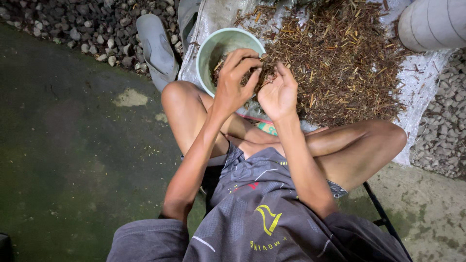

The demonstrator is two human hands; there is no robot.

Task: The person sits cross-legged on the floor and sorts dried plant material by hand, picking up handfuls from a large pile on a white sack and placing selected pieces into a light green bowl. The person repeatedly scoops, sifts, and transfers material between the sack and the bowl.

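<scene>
Light: pretty dim overall, brightest at 12 to 2 o'clock.
Shadows: ground (73,145) goes dark toward 8 o'clock.
Glare: pale sheet (422,87) a bit washed out.
Focus: sharp in the centre, edges slightly bent.
</scene>
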